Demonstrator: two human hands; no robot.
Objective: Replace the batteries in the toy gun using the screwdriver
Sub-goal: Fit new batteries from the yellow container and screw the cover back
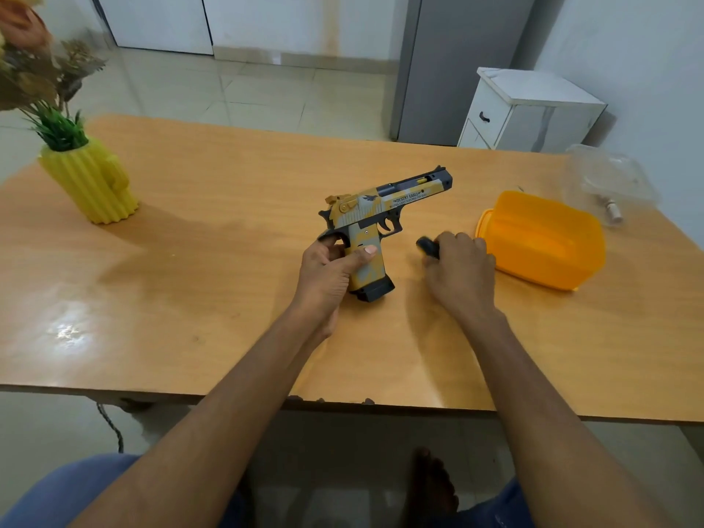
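Observation:
The yellow, grey and black toy gun (384, 207) stands tilted above the wooden table (228, 261), barrel pointing right and away. My left hand (331, 272) grips its handle, thumb across the side, with the black magazine base below my fingers. Just to the right, my right hand (459, 268) curls round a small black object (426, 246), probably the screwdriver's handle; only its end shows, and the rest is hidden under my fingers.
An orange plastic container (544, 242) lies on its side right of my right hand. A clear plastic lid or box (609, 184) with a small item sits at the far right. A yellow cactus-shaped vase (91, 181) with flowers stands at the left.

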